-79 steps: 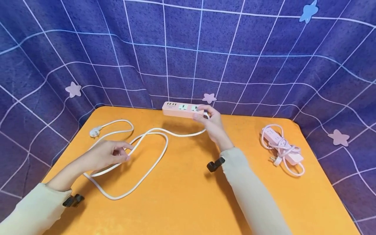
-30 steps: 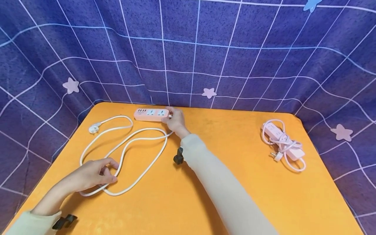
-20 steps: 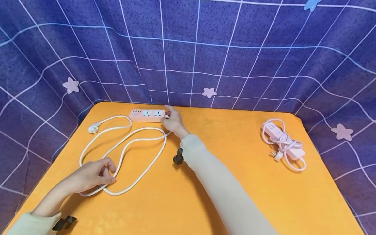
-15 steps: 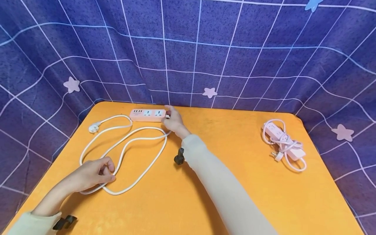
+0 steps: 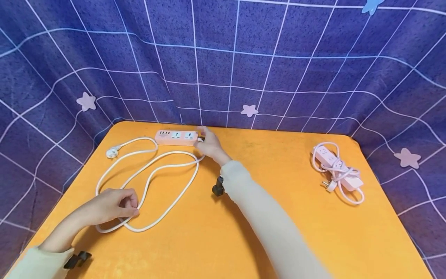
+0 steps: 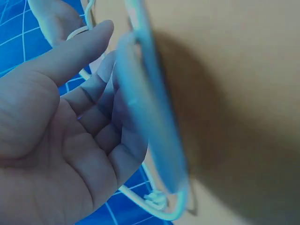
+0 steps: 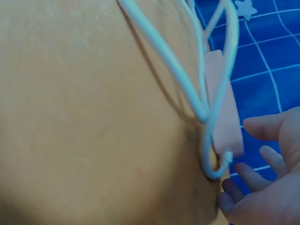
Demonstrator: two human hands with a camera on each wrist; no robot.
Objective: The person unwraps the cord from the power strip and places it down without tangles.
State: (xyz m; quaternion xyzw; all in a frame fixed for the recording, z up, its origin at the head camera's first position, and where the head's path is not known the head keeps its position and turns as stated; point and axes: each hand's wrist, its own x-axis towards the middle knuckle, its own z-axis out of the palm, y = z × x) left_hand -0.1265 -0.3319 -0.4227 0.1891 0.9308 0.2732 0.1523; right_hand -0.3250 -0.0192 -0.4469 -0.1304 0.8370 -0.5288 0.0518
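A pink power strip (image 5: 177, 137) lies at the back left of the table. Its white cable (image 5: 181, 199) spreads in loops toward the front and ends in a white plug (image 5: 112, 152). My right hand (image 5: 211, 145) is beside the strip's cable end. In the right wrist view, its fingers (image 7: 255, 176) are spread and a gap separates them from the strip. My left hand (image 5: 113, 205) is over the left side of the loops. The left wrist view shows loosely bent fingers (image 6: 101, 124) next to the cable, with the thumb apart from it.
A second pink power strip (image 5: 325, 157), its own cable wound around it, lies at the right. The orange tabletop (image 5: 265, 170) meets a blue grid-patterned curtain (image 5: 223, 69) along its back edge.
My right hand carried the power strip left, set it down and let go, drawing back slightly. My left hand moved left and toward me with the cable, which it has released.
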